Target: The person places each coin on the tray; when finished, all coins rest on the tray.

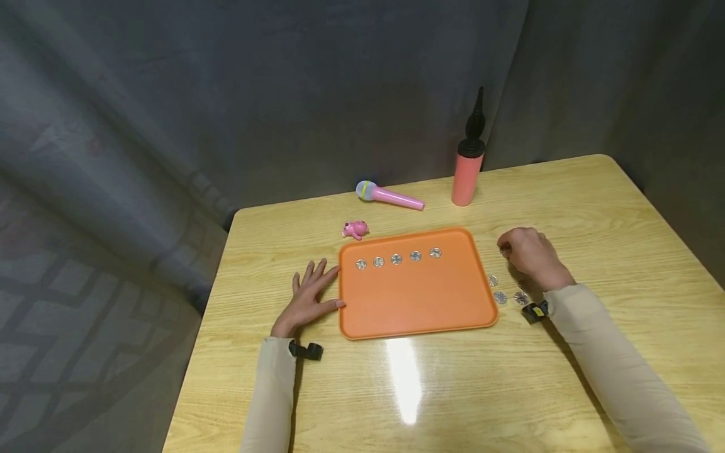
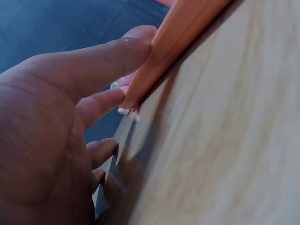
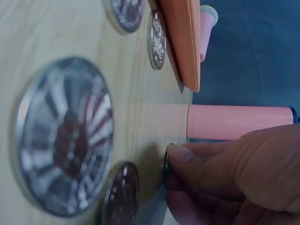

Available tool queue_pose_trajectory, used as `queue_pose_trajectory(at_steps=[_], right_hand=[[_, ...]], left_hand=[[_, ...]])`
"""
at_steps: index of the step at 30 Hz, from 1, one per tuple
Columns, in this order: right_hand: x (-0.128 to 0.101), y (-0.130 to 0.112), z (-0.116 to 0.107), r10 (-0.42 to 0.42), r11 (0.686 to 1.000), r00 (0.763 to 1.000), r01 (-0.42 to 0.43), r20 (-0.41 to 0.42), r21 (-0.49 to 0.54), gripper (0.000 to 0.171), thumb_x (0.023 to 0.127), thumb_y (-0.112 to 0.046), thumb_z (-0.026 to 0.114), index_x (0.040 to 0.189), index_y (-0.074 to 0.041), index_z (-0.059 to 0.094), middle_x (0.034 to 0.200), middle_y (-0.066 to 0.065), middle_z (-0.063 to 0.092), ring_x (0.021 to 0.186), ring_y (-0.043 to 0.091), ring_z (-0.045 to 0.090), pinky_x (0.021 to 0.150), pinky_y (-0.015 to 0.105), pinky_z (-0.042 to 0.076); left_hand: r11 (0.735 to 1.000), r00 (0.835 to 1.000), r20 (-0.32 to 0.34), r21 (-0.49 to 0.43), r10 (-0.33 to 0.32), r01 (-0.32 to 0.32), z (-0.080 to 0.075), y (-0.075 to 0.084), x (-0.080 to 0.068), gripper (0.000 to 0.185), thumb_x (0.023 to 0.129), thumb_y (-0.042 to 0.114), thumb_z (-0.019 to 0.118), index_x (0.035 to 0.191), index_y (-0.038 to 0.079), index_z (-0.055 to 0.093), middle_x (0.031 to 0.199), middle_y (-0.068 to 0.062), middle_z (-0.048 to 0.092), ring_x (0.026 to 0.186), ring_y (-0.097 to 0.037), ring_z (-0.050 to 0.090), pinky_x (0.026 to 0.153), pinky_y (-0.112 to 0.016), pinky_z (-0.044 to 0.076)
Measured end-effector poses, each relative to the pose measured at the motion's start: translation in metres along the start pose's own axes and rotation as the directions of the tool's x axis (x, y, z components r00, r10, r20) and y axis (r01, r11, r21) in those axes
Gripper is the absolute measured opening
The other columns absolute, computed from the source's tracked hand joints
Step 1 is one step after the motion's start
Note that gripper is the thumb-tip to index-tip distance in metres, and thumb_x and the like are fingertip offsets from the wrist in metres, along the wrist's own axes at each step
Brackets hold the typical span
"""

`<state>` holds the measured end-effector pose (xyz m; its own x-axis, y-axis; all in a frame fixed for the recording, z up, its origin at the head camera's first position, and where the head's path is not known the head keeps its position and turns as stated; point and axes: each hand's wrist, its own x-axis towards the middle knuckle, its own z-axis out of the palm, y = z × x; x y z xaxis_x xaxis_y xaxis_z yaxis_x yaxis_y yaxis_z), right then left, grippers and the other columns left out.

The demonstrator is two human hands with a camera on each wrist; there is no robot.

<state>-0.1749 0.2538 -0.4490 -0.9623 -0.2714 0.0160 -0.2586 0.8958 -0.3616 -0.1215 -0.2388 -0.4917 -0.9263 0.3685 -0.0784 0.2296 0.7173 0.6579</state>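
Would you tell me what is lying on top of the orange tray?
Five silvery discs lie in a row along the far side of the orange tray. Nothing covers its surface; what lies underneath it is hidden.

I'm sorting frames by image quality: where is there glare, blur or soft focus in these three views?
Head view: sharp overall, with a bright streak of glare on the table just in front of the orange tray. Left wrist view: the wood is smeared and soft, the left hand dim and close. Right wrist view: the nearest coin looms large and blurry; the right hand is clearer.
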Motion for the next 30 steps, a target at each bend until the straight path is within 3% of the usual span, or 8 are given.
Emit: queue_pose_trajectory(at_steps=[3, 9, 14, 20, 30], right_hand=[[0.001, -0.002, 0.000, -0.002, 1.000, 1.000, 0.002, -0.013, -0.001, 0.020, 0.091, 0.005, 0.059, 0.079, -0.005, 0.072, 0.084, 0.017, 0.071, 0.075, 0.030, 0.065, 0.063, 0.047, 0.053], [0.002, -0.004, 0.000, 0.011, 1.000, 1.000, -0.011, 0.021, 0.001, 0.018, 0.091, 0.004, 0.059, 0.080, -0.004, 0.072, 0.082, 0.016, 0.070, 0.072, 0.028, 0.061, 0.060, 0.043, 0.050], [-0.001, -0.002, -0.001, 0.028, 0.999, 0.999, -0.029, 0.034, 0.034, 0.011, 0.089, -0.001, 0.065, 0.095, 0.002, 0.074, 0.094, 0.023, 0.073, 0.085, 0.038, 0.069, 0.074, 0.056, 0.055], [-0.004, 0.002, -0.002, 0.053, 0.995, 0.997, -0.057, 0.049, 0.079, 0.013, 0.090, -0.006, 0.068, 0.097, 0.003, 0.074, 0.100, 0.026, 0.072, 0.092, 0.042, 0.068, 0.082, 0.059, 0.053], [-0.008, 0.008, -0.004, 0.089, 0.982, 0.994, -0.098, 0.066, 0.163, 0.011, 0.092, -0.009, 0.069, 0.092, 0.001, 0.073, 0.089, 0.018, 0.073, 0.081, 0.031, 0.065, 0.075, 0.053, 0.052]], left_hand=[[1.000, 1.000, -0.001, 0.004, 0.000, 0.000, -0.001, 0.001, 0.000, 0.082, 0.087, 0.043, 0.075, 0.157, 0.030, 0.034, 0.170, -0.012, 0.012, 0.158, -0.039, -0.006, 0.119, -0.067, -0.016], [1.000, 1.000, 0.003, 0.005, -0.008, 0.008, -0.002, 0.001, -0.001, 0.082, 0.087, 0.043, 0.075, 0.157, 0.030, 0.034, 0.170, -0.013, 0.011, 0.158, -0.038, -0.007, 0.119, -0.067, -0.016], [1.000, 1.000, 0.008, 0.001, -0.013, 0.013, -0.001, 0.002, -0.001, 0.081, 0.087, 0.044, 0.075, 0.157, 0.030, 0.035, 0.170, -0.012, 0.011, 0.158, -0.038, -0.007, 0.119, -0.067, -0.016], [1.000, 1.000, 0.010, 0.000, -0.016, 0.016, -0.001, 0.003, -0.001, 0.082, 0.087, 0.042, 0.075, 0.157, 0.029, 0.034, 0.171, -0.011, 0.011, 0.158, -0.038, -0.007, 0.120, -0.066, -0.017], [1.000, 1.000, 0.015, 0.004, -0.022, 0.022, -0.002, 0.005, -0.001, 0.082, 0.088, 0.043, 0.075, 0.157, 0.029, 0.034, 0.171, -0.011, 0.010, 0.159, -0.037, -0.007, 0.120, -0.066, -0.016]])
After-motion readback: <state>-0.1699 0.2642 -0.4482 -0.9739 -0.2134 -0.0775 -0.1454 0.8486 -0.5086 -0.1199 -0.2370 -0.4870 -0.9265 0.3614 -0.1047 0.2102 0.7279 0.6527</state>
